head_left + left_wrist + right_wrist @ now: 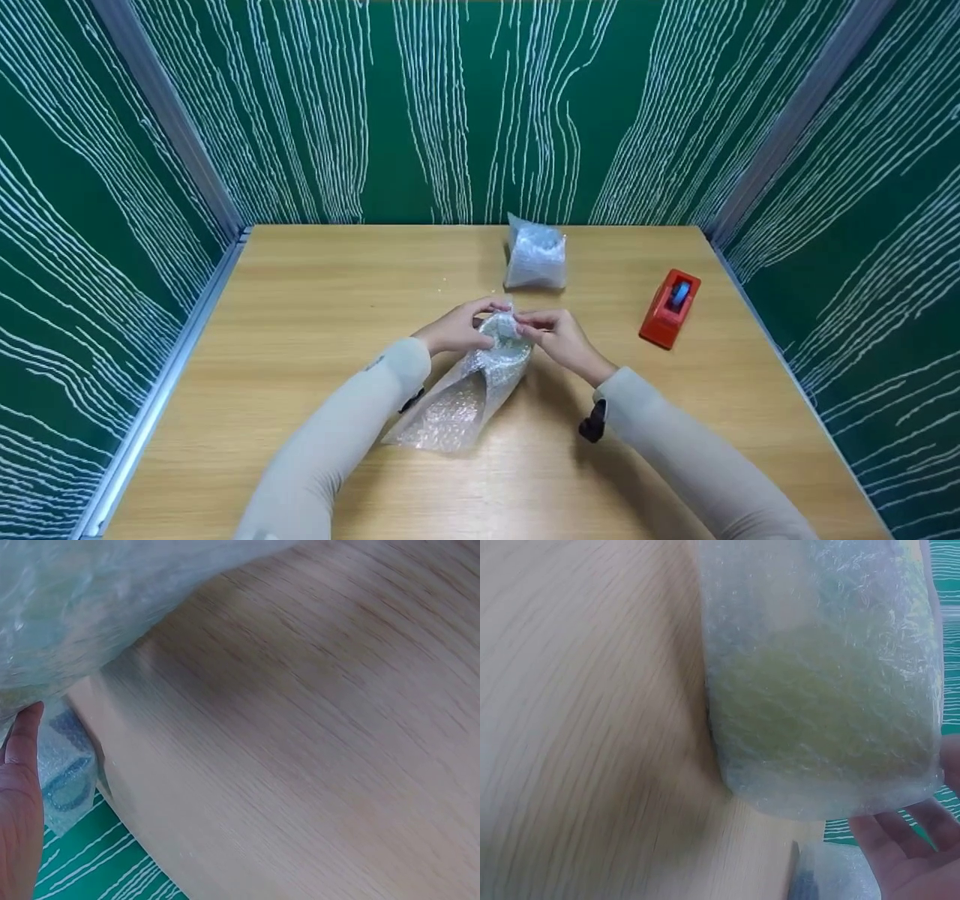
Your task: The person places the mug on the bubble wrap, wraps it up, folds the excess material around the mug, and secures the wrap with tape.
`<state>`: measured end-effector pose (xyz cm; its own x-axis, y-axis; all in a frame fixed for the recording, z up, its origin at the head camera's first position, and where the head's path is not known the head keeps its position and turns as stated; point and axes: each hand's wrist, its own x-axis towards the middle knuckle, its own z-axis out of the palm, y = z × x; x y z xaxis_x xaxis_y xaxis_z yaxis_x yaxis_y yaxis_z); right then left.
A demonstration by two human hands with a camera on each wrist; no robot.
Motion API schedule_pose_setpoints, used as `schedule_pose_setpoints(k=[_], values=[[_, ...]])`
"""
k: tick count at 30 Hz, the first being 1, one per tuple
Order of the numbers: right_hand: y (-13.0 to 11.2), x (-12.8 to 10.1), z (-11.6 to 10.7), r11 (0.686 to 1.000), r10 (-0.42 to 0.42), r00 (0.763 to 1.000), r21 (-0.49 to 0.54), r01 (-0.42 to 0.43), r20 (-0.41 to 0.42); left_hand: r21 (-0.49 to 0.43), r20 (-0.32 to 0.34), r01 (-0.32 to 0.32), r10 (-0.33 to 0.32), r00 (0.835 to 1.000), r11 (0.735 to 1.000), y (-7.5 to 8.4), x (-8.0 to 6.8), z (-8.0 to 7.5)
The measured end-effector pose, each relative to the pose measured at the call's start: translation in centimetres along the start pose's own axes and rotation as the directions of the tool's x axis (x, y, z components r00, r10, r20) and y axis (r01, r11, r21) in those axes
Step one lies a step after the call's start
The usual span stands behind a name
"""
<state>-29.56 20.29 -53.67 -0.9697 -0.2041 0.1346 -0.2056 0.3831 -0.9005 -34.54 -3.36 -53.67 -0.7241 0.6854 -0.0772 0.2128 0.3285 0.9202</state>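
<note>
Near the middle of the table, a sheet of clear bubble wrap (457,405) is rolled around a rounded thing, its loose end spread toward the person. Through the plastic in the right wrist view a yellow-green body (817,705) shows; its kind is hidden. My left hand (461,326) holds the roll's far end, thumb on the near side and fingers beyond it. From the right, my right hand (559,337) pinches the wrap's edge at that same end. In the left wrist view, one finger (26,739) touches the bundle's underside.
A second bubble-wrapped bundle (537,259) stands at the table's back edge. To the right lies a red tape dispenser (670,309) with a blue roll in it. Green walls (480,112) with white lines enclose the wooden table (315,300) at the back and sides.
</note>
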Motion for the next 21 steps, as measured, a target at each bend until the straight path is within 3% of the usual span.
schedule_pose_setpoints(k=[16,21], values=[[-0.22,0.52,-0.17,0.98,0.197,0.979,-0.022,-0.199,-0.05,0.05,-0.031,0.041,-0.039,0.999,0.998,0.05,-0.37,0.06],[-0.43,0.76,-0.24,0.98,0.18,0.983,-0.078,-0.183,-0.044,0.05,-0.041,0.08,-0.078,0.996,0.996,0.35,-0.37,-0.04]])
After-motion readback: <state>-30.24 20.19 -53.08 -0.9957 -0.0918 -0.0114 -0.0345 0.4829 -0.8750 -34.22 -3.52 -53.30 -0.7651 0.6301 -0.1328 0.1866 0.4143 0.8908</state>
